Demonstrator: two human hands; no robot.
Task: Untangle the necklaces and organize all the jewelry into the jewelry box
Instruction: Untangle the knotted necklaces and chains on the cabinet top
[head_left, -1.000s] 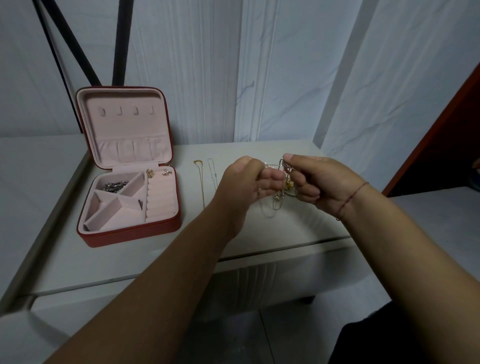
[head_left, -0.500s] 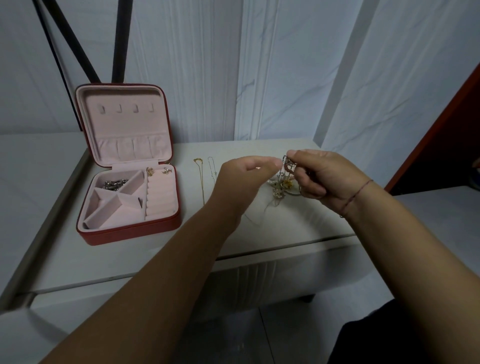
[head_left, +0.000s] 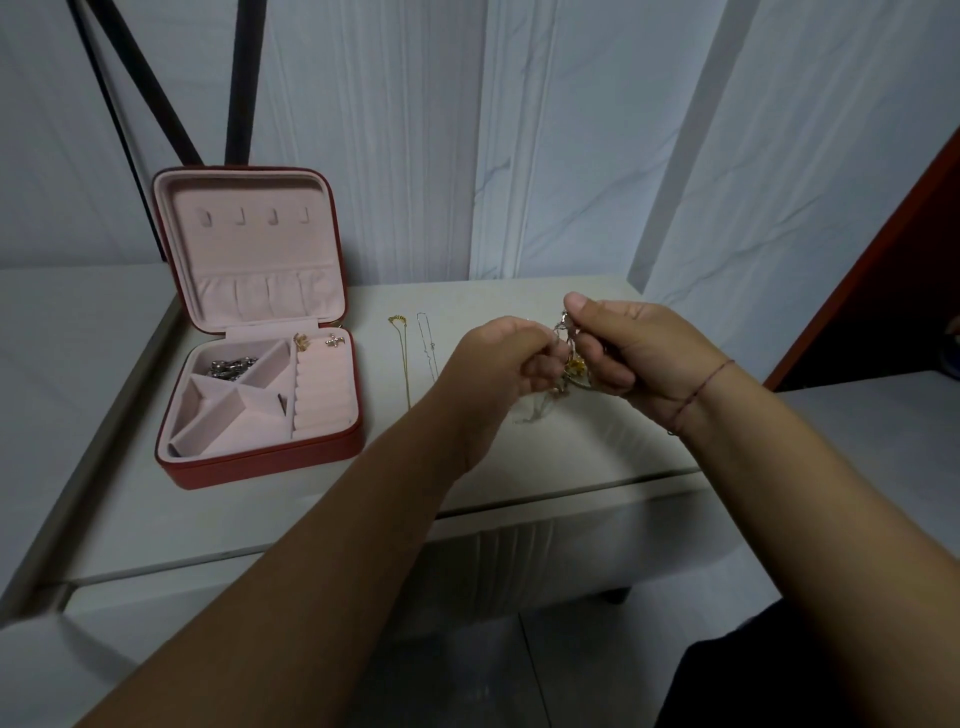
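Above the table (head_left: 270, 509), hands (head_left: 501, 364) (head_left: 631, 353) pinch tangled necklaces (head_left: 573, 370).

No text, label, brand, number or sign is legible on anything here.

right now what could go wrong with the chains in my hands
Left hand and right hand both pinch the tangled chains: a hard pull could tighten the knot or snap a link. The left hand is near the gold necklace and silver necklace on the table and could retangle them.
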